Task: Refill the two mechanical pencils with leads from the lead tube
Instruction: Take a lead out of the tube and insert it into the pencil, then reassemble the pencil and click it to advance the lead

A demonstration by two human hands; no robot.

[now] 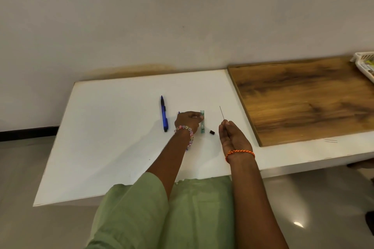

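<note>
The left hand [189,120] is reaching over the white table [113,127], and its curled fingers are holding the green lead tube [202,122], which is lying flat there. The right hand [234,137] is pinching one thin lead [222,113] between thumb and fingertips, with the lead pointing up and away. A small black cap [212,132] is lying between the two hands. One blue mechanical pencil [164,113] is resting left of the left hand; a second blue pencil [179,112] is mostly hiding under that hand.
</note>
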